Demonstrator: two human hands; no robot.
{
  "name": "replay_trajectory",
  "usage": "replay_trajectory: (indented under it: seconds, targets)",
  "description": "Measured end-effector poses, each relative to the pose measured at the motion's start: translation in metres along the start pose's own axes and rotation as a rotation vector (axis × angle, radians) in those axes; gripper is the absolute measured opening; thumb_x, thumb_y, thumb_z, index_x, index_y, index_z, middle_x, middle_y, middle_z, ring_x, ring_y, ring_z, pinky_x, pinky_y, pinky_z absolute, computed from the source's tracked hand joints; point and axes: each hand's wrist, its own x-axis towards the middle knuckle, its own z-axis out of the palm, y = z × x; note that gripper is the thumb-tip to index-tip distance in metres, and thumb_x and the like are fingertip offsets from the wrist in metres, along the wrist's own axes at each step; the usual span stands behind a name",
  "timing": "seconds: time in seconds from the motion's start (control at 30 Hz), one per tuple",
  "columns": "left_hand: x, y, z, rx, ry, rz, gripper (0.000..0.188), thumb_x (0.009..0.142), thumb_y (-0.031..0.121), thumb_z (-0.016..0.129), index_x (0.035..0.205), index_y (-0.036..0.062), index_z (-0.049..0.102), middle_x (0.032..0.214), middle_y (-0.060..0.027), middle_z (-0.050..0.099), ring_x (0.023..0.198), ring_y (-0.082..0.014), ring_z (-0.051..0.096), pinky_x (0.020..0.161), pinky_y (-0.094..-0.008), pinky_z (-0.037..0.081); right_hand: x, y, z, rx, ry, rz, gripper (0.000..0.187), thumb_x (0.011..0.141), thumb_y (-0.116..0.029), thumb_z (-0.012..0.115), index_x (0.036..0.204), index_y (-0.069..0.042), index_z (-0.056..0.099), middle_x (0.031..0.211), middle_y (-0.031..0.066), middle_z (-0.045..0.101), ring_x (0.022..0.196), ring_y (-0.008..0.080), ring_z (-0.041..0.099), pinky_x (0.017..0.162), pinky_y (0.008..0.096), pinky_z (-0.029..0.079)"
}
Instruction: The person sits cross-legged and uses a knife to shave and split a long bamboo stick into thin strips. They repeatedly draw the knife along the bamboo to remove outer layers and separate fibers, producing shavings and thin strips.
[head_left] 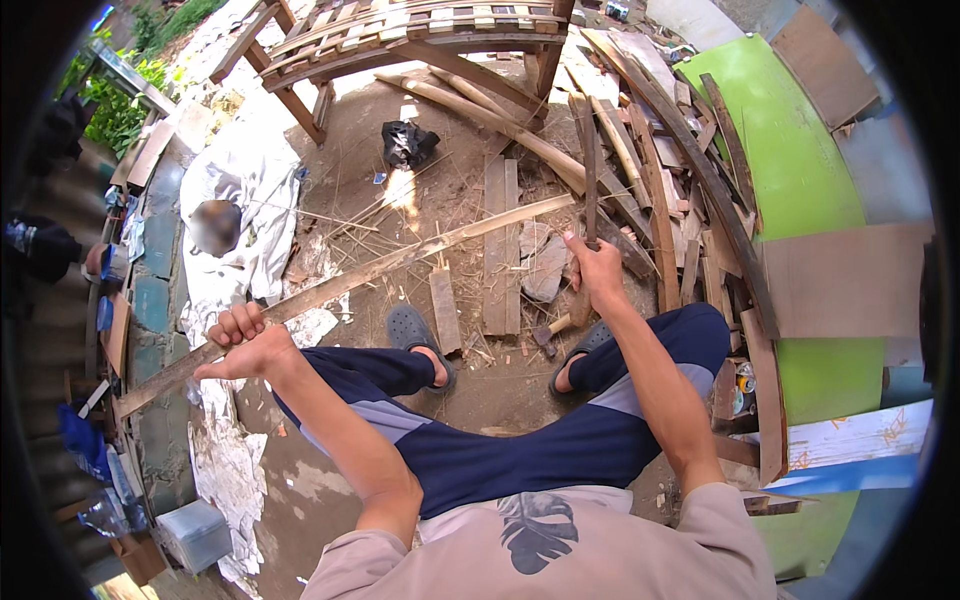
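Observation:
My left hand (250, 345) is closed around a long, flat wooden slat (400, 258), near its lower left end. The slat slants up to the right across my front, and its far end comes close to a long dark blade. That blade belongs to what looks like a machete (589, 170), held upright in my right hand (597, 272). Brown wood, apparently its handle, shows below my fist. On the ground by my right shoe lies a small hammer or hatchet (548, 335) with a pale wooden handle; its head is too small to tell.
A slatted wooden bench (400, 40) stands ahead. Poles and scrap timber (660, 160) are heaped at right, beside green panels (800, 150). Flat boards (495, 250) and a black plastic bag (408, 145) lie on the ground. White cloth (240, 180) spreads at left near a block wall (158, 300).

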Motion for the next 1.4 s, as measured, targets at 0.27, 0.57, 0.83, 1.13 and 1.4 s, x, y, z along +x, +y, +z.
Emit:
replay_trajectory:
  seconds: [0.27,0.57,0.83,1.13,1.4]
  targets:
    - [0.026,-0.035,-0.033,-0.336,-0.095,-0.288,0.075,0.091,0.080,0.006,0.065,0.0136,0.030,0.058,0.0000,0.026,0.048,-0.0133,0.020,0.044,-0.0283,0.019,0.002,-0.039,0.010,0.482,0.375,-0.162,0.042,0.085,-0.039,0.080,0.084,-0.001,0.060,0.055,0.0010,0.049,0.041,0.0115,0.049,0.039,0.0281,0.041]
    - [0.015,-0.096,-0.037,-0.241,0.093,-0.531,0.081,0.094,0.073,0.011,0.071,0.0068,0.051,0.066,-0.0067,0.055,0.062,-0.0222,0.054,0.062,-0.0353,0.052,0.008,-0.071,-0.009,0.830,0.241,-0.299,0.025,0.092,-0.021,0.073,0.093,-0.004,0.054,0.066,0.0032,0.051,0.048,0.0148,0.050,0.043,0.0302,0.044]
    - [-0.069,-0.139,-0.017,0.930,-0.159,-0.068,0.063,0.100,0.047,0.050,0.142,-0.0004,0.042,0.151,-0.0216,0.037,0.139,-0.0270,0.038,0.116,-0.0449,0.027,0.013,-0.079,-0.020,0.770,0.270,-0.435,0.027,0.094,-0.025,0.070,0.091,-0.002,0.057,0.065,0.0042,0.054,0.049,0.0139,0.052,0.045,0.0292,0.045]
    - [-0.204,-0.157,0.095,1.158,-1.665,-0.029,0.043,0.099,0.044,0.055,0.111,0.0042,0.067,0.097,-0.0143,0.071,0.089,-0.0243,0.067,0.081,-0.0343,0.050,-0.007,-0.089,-0.006,0.447,0.178,-0.482,0.027,0.096,-0.024,0.069,0.086,0.001,0.062,0.062,0.0019,0.058,0.052,0.0097,0.055,0.046,0.0253,0.043]
    - [-0.212,-0.198,0.079,0.961,-1.605,-0.416,0.049,0.105,0.043,0.047,0.086,0.0016,0.066,0.062,0.0030,0.046,0.057,-0.0090,0.042,0.052,-0.0284,0.035,-0.007,-0.090,-0.010,0.532,0.046,-0.411,0.019,0.094,-0.015,0.069,0.101,0.003,0.067,0.076,0.0081,0.068,0.052,0.0092,0.056,0.046,0.0241,0.043]
